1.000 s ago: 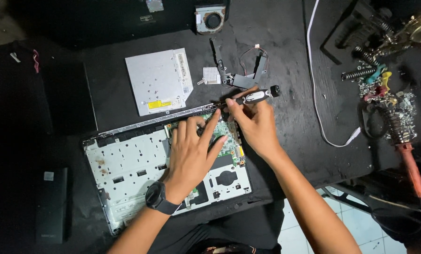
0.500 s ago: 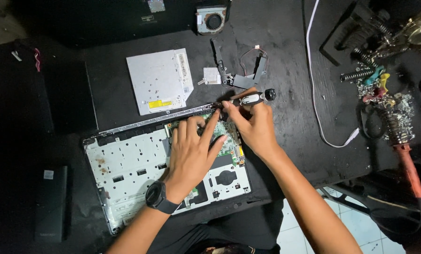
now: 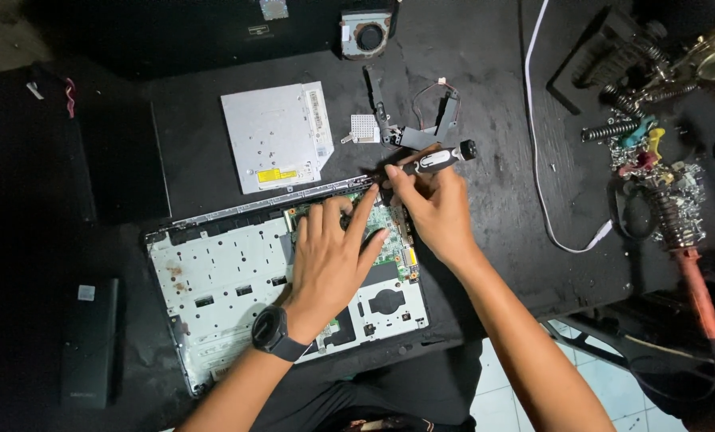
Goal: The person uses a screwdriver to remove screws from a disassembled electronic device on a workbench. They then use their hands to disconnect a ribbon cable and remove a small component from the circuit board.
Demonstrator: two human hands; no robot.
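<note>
My left hand (image 3: pixel 333 256) spread flat, pressing green mainboard (image 3: pixel 389 228) in open laptop chassis (image 3: pixel 221 280). Right hand (image 3: pixel 437 208) pinching screwdriver (image 3: pixel 429 162), tip at board's 12 o'clock edge. Risks, my guess: tip slips, gouges traces; loose screw rolls off, lost on black tabletop (image 3: pixel 485 96).

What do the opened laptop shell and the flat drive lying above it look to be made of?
Laptop shell: likely stamped sheet metal, dull pale grey with cut-outs and rusty spots, set in a dark, probably plastic frame. Drive: thin metal casing, matte silver, evenly reflective.
</note>
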